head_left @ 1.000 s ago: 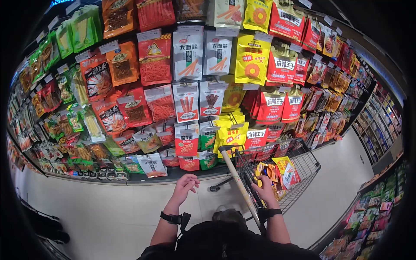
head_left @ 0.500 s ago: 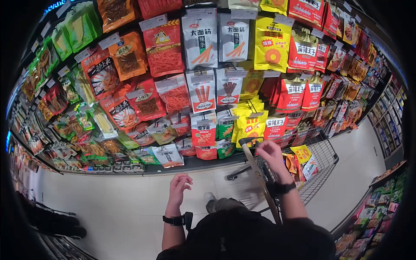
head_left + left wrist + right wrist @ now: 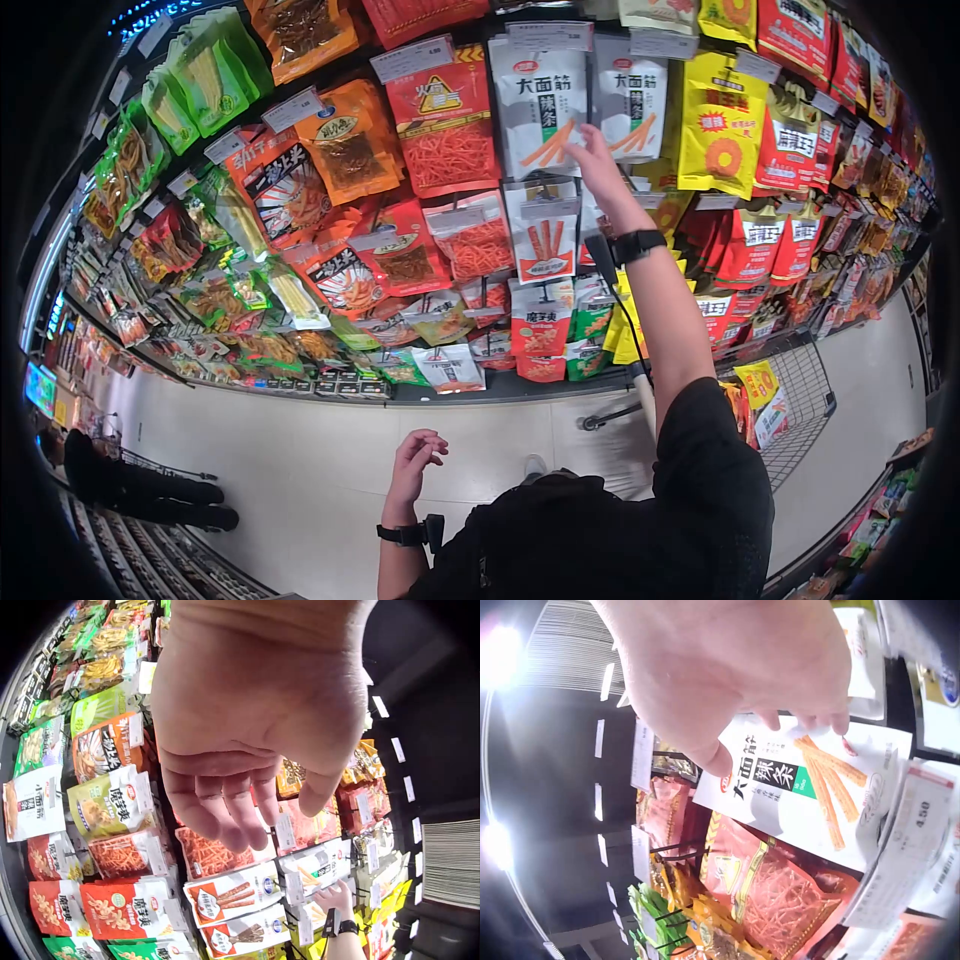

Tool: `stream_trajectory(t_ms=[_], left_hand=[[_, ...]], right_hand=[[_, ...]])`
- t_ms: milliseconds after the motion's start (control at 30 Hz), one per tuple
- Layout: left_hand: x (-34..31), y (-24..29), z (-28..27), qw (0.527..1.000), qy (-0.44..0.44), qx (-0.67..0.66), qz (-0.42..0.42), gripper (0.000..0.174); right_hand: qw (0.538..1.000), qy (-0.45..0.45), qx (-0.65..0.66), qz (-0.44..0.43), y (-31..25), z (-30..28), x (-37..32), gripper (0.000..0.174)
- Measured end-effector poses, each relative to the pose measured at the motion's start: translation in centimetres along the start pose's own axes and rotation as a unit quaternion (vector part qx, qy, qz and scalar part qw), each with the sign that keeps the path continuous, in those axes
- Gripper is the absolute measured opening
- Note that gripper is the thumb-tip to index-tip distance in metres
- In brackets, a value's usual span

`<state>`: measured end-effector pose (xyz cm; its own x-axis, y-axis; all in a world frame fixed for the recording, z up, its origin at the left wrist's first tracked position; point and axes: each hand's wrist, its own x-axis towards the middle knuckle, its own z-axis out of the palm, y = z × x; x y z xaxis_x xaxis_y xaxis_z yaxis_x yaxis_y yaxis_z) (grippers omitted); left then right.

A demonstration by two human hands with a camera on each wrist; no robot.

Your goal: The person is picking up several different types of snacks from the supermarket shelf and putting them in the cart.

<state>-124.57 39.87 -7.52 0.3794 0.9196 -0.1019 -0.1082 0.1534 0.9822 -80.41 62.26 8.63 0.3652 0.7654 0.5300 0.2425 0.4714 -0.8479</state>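
Your right hand [image 3: 606,182] reaches out, its fingers released and loosely extended; the white packet [image 3: 535,90] is right at their tips, contact unclear. Your left hand [image 3: 414,468] has relaxed fingers, well apart from that packet.

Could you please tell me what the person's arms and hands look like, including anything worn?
The left hand and right hand are ungloved. Each wrist wears a black strap with a small dark device; a thin dark cable runs from the right one. The right sleeve is black and short, leaving the forearm bare.
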Motion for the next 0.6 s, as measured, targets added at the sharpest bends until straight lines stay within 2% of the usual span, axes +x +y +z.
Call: stream_trajectory(t_ms=[67, 100, 200, 233, 267, 333, 367, 433, 467, 533, 600], left_hand=[[-0.3, -0.2, -0.7, 1.000, 0.017, -0.013, -0.012, 0.022], [-0.4, -0.5, -1.2, 1.000, 0.020, -0.010, -0.013, 0.022], [0.2, -1.3, -1.8, 0.999, 0.032, -0.010, -0.039, 0.024], [0.5, -1.4, -1.9, 0.999, 0.015, -0.010, -0.042, 0.023], [0.9, -1.3, -1.9, 0.999, -0.003, -0.009, -0.043, 0.022], [1.7, -1.1, -1.8, 0.999, -0.017, -0.009, -0.050, 0.024], [2.4, -1.1, -1.7, 0.998, -0.028, -0.006, -0.055, 0.024], [3.9, -1.0, -1.5, 0.997, -0.043, -0.002, -0.058, 0.025], [4.7, -1.1, -1.5, 0.997, -0.059, 0.001, -0.056, 0.025], [6.1, -1.1, -1.2, 0.995, -0.084, 0.006, -0.058, 0.025], [7.5, -1.1, -0.7, 0.993, -0.112, 0.011, -0.045, 0.025]], right_hand=[[0.997, 0.020, 0.012, 0.073, -1.2, 1.4, 1.3, 0.072], [0.996, 0.045, -0.013, 0.069, 0.6, 1.6, 2.7, 0.080], [0.995, 0.043, -0.039, 0.077, 2.5, 1.9, 3.8, 0.082], [0.992, 0.067, -0.098, 0.053, 3.2, 2.0, 4.0, 0.079], [0.991, 0.069, -0.099, 0.053, 3.9, 1.9, 4.2, 0.079], [0.976, 0.140, -0.167, 0.015, 5.0, 1.9, 3.5, 0.064], [0.975, 0.141, -0.170, 0.015, 4.0, 1.8, 2.9, 0.064], [0.994, 0.012, -0.096, 0.060, 1.8, 0.8, 2.3, 0.040], [0.993, 0.016, -0.098, 0.059, 2.1, 0.7, 2.4, 0.040], [0.999, 0.033, 0.032, 0.026, 2.4, 0.8, 2.0, 0.027], [0.999, 0.015, 0.044, 0.026, 1.8, 0.1, 1.5, 0.024]])
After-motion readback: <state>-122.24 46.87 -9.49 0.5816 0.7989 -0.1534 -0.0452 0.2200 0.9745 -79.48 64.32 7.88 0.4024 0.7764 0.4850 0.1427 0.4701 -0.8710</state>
